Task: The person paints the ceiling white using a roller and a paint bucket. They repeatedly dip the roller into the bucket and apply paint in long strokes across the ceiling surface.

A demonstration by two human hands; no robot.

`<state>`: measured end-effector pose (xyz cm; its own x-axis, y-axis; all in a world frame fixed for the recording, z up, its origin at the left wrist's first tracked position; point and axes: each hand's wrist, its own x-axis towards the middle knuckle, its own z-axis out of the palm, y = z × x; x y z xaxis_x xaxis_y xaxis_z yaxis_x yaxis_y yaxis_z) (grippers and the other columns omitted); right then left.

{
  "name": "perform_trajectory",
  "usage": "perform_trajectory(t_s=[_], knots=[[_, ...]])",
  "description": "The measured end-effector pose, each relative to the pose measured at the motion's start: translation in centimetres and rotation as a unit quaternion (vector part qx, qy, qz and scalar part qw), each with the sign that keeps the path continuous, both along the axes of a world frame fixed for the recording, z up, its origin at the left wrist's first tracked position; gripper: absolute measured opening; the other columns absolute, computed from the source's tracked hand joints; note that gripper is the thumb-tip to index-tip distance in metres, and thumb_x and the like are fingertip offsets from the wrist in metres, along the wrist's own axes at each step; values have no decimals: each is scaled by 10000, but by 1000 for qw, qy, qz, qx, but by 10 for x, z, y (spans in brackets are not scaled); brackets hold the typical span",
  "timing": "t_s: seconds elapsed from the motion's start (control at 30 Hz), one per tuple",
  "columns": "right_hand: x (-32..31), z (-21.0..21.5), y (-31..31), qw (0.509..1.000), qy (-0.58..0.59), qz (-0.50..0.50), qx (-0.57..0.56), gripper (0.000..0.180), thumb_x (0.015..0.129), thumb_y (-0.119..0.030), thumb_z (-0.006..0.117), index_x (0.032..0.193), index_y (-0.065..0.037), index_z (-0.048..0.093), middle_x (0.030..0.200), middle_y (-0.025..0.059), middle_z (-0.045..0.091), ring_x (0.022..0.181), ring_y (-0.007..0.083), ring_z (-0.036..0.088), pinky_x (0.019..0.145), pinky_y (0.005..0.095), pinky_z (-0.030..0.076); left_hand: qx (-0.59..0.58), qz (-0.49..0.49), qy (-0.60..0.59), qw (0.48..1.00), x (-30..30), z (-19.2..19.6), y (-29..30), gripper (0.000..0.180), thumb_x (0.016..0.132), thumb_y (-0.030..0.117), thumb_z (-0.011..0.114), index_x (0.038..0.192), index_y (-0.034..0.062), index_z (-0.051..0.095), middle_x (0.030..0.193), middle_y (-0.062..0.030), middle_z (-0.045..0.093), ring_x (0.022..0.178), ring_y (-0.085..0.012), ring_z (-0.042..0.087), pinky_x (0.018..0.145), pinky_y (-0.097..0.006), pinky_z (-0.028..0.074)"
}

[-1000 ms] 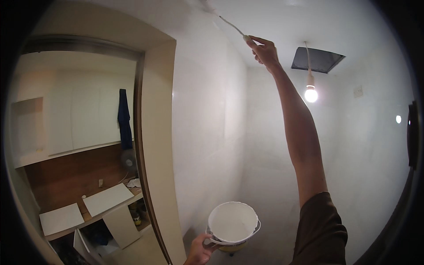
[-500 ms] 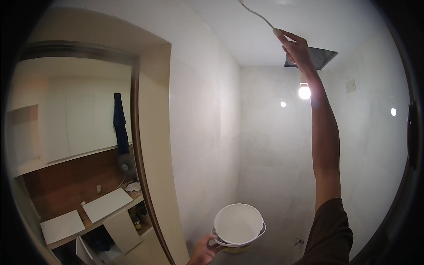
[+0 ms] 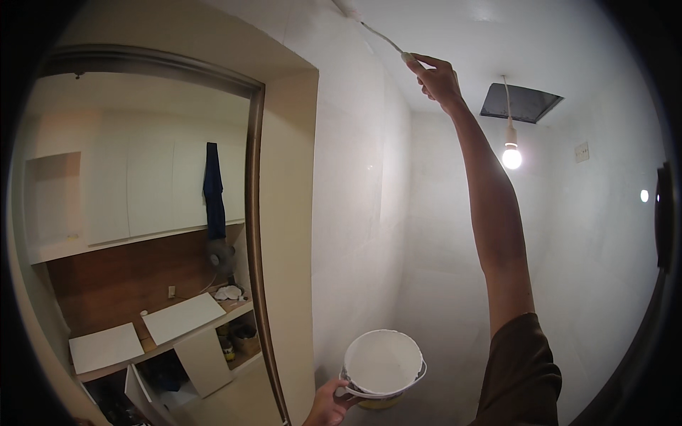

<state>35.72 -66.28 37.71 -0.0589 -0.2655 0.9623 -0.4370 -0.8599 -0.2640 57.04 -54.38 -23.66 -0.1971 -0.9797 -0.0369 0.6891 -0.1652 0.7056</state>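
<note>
High up, my right hand [image 3: 437, 79] is closed around the handle of a small paint roller [image 3: 384, 37]. The thin bent wire of the roller runs up and left to a pale head at the top edge, where the white wall meets the ceiling; whether it touches is hard to see. Low in the view, my left hand [image 3: 329, 405] grips the left side of a white bucket [image 3: 420, 363] by its rim and wire bail. The bucket's inside looks white, and a yellowish patch shows beneath it.
A lit bulb [image 3: 511, 156] hangs on a cord from a dark square ceiling opening [image 3: 524, 104]. To the left, a brown door frame [image 3: 257, 213] borders a room with cabinets, a fan [image 3: 221, 257], dark blue hanging cloth [image 3: 213, 184] and white boards [image 3: 183, 318]. A wall plate [image 3: 582, 152] is on the right wall.
My right hand and the roller have moved left, toward the wall and ceiling edge. The view has swung, uncovering the bulb's cord. My left hand still holds the bucket.
</note>
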Motion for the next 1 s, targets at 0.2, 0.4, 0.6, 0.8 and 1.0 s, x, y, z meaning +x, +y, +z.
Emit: perform_trajectory(t_s=[0.2, 0.4, 0.6, 0.8, 1.0], knots=[[-13, -1, 6, 1000, -15, 13, -7, 452, 891, -447, 764, 1230, -150, 730, 615, -52, 516, 484, 32, 440, 422, 222, 345, 22, 27, -20, 999, -2, 23, 13, 338, 949, -70, 494, 1284, -104, 517, 1271, -204, 565, 1135, -357, 620, 996, -477, 549], [-86, -30, 35, 996, -76, 40, -38, 453, 926, -411, 745, 1295, -154, 692, 585, -92, 453, 461, 4, 365, 397, 207, 270, 26, 1, 2, 1000, 4, 26, 11, 336, 952, -63, 488, 1284, -107, 516, 1252, -209, 575, 1117, -382, 628, 1000, -493, 546], [-103, -39, 64, 998, -28, -13, -48, 511, 922, -462, 734, 1305, -127, 682, 581, -88, 422, 455, 3, 344, 400, 209, 256, 51, -23, 21, 998, -1, 15, 5, 394, 946, -63, 492, 1336, -115, 483, 1297, -216, 555, 1138, -409, 617, 1006, -508, 540], [-39, -6, 35, 999, -5, -32, -36, 433, 900, -463, 743, 1224, -176, 738, 593, -46, 535, 483, 39, 475, 428, 230, 375, -46, -78, 85, 992, 4, -2, -1, 448, 981, 1, 494, 1414, -94, 432, 1386, -214, 506, 1182, -402, 599, 1015, -519, 529], [22, -3, 18, 1000, -2, -11, -13, 477, 871, -503, 755, 1183, -141, 754, 613, -25, 566, 517, 72, 526, 485, 251, 444, 13, -24, 40, 999, 9, -26, 10, 409, 962, -30, 518, 1368, -67, 477, 1359, -200, 520, 1186, -387, 600, 999, -533, 539]])
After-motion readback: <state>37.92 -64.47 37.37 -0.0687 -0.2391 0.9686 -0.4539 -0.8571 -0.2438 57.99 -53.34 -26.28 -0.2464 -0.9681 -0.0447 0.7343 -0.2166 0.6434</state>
